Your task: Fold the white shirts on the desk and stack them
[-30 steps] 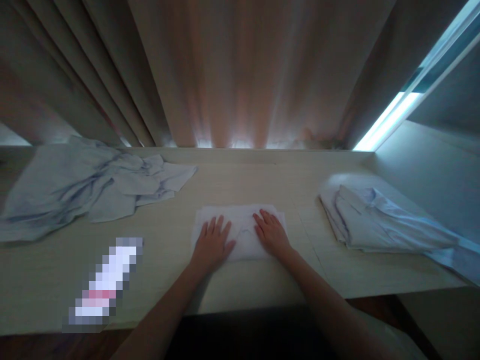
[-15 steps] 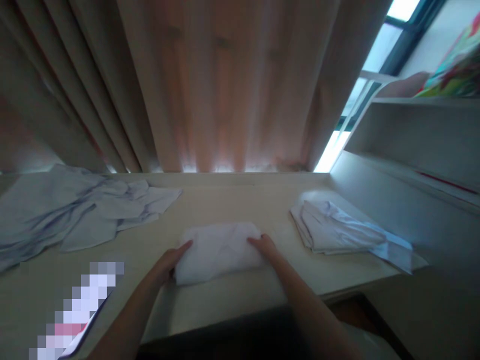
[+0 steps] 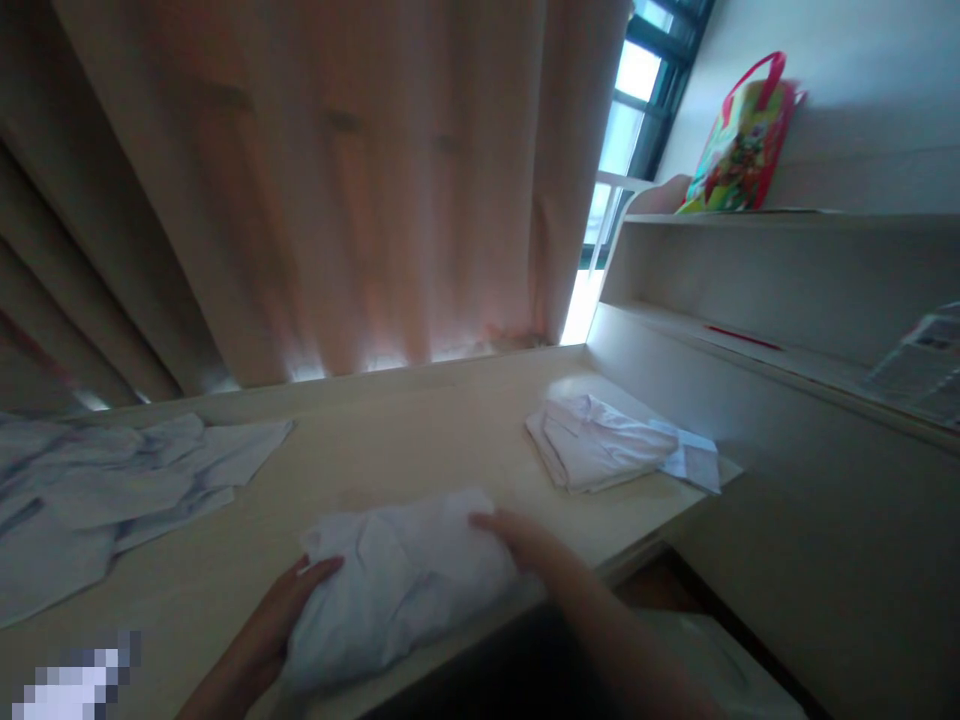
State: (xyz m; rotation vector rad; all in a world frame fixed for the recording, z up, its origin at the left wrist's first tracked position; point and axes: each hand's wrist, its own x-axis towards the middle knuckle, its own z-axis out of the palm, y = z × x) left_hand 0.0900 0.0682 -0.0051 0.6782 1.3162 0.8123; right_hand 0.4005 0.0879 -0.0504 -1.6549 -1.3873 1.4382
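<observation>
While both hands, left hand [image 3: 281, 612] and right hand [image 3: 525, 545], clasp the folded white shirt [image 3: 401, 580] at the desk [image 3: 420, 430]'s near edge, loose folds could slump open.

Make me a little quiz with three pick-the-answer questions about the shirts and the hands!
1. Where is the bright bag?
A on the shelf top
B on the floor
C in a hand

2. How many hands grip the folded white shirt?
A none
B one
C two

3. The shirts at far left are
A stacked neatly
B lying crumpled
C hanging up

Answers:
1 A, it stands on the shelf.
2 C, the left hand and right hand clasp its ends.
3 B, they sprawl wrinkled on the desk.
</observation>
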